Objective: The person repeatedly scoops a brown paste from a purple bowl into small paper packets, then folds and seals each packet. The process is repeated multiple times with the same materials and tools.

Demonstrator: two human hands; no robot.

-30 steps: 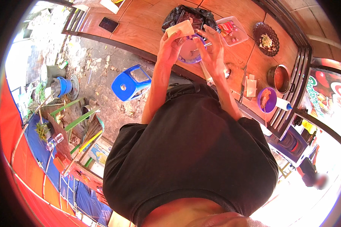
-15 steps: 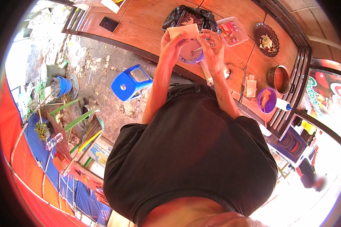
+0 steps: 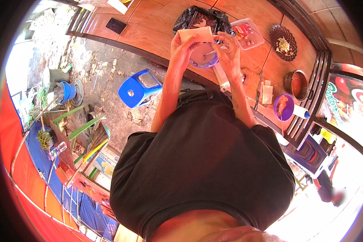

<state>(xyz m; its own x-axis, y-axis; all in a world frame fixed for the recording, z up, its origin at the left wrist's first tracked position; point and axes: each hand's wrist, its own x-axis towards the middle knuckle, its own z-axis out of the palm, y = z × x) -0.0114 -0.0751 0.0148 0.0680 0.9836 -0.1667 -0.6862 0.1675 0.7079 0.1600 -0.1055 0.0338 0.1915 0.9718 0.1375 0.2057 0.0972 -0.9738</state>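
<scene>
My left hand (image 3: pixel 180 50) grips a pale rectangular dough wrapper (image 3: pixel 195 35) by its left side, thumb across the near face. My right hand (image 3: pixel 228 50) is just beyond the wrapper's right edge, fingers bent and thumb apart from them; I see nothing held there. Beneath both hands sits a purple-rimmed bowl (image 3: pixel 203 60) of pale, cloudy liquid with a spoon (image 3: pixel 210 53) in it. Just behind the wrapper lies an open black plastic bag (image 3: pixel 185 20) with brownish contents. More flat pale wrappers (image 3: pixel 267 93) lie on the table to the right.
On the wooden table (image 3: pixel 149 24) are a phone (image 3: pixel 116 26), a clear tray (image 3: pixel 254 40) with a red packet, a dark woven plate (image 3: pixel 275 36) of shredded food, a metal pot (image 3: pixel 297 94) and a purple bowl (image 3: pixel 284 115) with orange filling. A blue stool (image 3: pixel 133 92) stands left.
My right hand has shifted slightly right, away from the wrapper's edge, and its fingers have spread a little. The left hand stays nearly still with the wrapper.
</scene>
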